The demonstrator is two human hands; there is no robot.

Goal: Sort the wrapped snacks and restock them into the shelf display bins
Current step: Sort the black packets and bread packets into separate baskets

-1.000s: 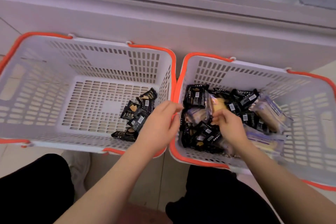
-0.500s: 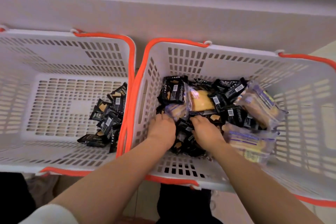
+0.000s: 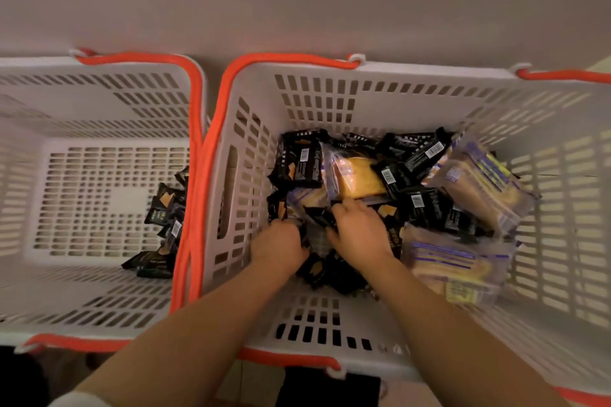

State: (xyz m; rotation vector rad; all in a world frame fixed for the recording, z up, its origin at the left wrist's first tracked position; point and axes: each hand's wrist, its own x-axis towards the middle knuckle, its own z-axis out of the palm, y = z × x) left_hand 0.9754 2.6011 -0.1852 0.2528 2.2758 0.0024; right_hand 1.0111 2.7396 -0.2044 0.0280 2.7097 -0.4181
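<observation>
Both hands deeper in right basket (image 3: 330, 102) – left hand (image 3: 277, 246), right hand (image 3: 358, 231) gripping black packets (image 3: 317, 218) | left basket (image 3: 99, 102) beside

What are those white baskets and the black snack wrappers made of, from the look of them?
The right basket and left basket look like moulded matte white plastic: slotted walls all in one piece, with orange rims. The black snack wrappers seem to be thin glossy film or foil, creased, with printed barcode labels. Which of the two cannot be told.
</observation>
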